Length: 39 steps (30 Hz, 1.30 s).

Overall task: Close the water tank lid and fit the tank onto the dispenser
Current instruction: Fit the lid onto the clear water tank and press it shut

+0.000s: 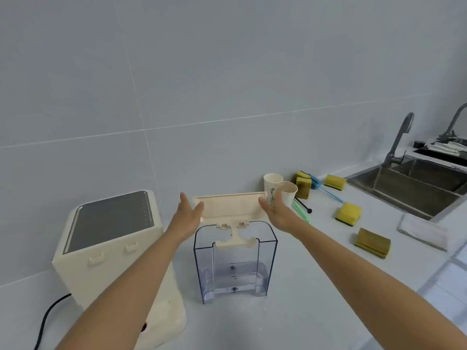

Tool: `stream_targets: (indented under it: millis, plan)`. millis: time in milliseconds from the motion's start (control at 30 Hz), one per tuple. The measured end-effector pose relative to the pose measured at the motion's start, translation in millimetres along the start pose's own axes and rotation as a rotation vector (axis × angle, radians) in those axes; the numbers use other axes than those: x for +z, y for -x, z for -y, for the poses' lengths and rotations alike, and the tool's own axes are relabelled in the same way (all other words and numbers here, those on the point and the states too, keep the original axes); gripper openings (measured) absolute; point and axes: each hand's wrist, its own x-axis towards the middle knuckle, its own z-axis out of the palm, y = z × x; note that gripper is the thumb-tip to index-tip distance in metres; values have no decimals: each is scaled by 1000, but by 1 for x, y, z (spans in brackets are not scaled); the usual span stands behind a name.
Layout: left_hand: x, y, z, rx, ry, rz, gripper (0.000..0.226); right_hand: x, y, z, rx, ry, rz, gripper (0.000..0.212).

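Leftmost on the white counter point(316, 286) stands the cream dispenser point(111, 251) (dark glossy top), and just right of it the clear water tank point(235, 263), its cream lid point(228, 207) flipped up. Left hand point(188, 218) and right hand point(276, 212) flank the lid, fingers spread, gripping nothing. Behind: two paper cups point(279, 189), yellow sponges point(348, 213), a steel sink point(414, 190).

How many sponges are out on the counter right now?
5: two stacked against the wall beside the paper cups, one near the sink's corner, one mid-counter, one nearest the camera. None seems hidden.
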Motion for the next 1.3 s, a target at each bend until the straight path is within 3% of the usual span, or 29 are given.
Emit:
stream_targets:
  millis: [200,333,567,1033,1300]
  plan:
    - [3,-24,-6,-174,189,45,62,1,-5,14,240,-174,-17,77]
    - [5,-35,-1,-210,275,50,56,1,-9,22,284,-238,-12,63]
    - [3,-28,-6,-193,368,36,52,3,-13,24,309,-306,-49,63]
    - [8,21,8,10,126,-116,43,4,39,26,189,-134,-193,48]
    - [17,54,22,56,9,-126,44,15,70,11,203,25,-123,52]
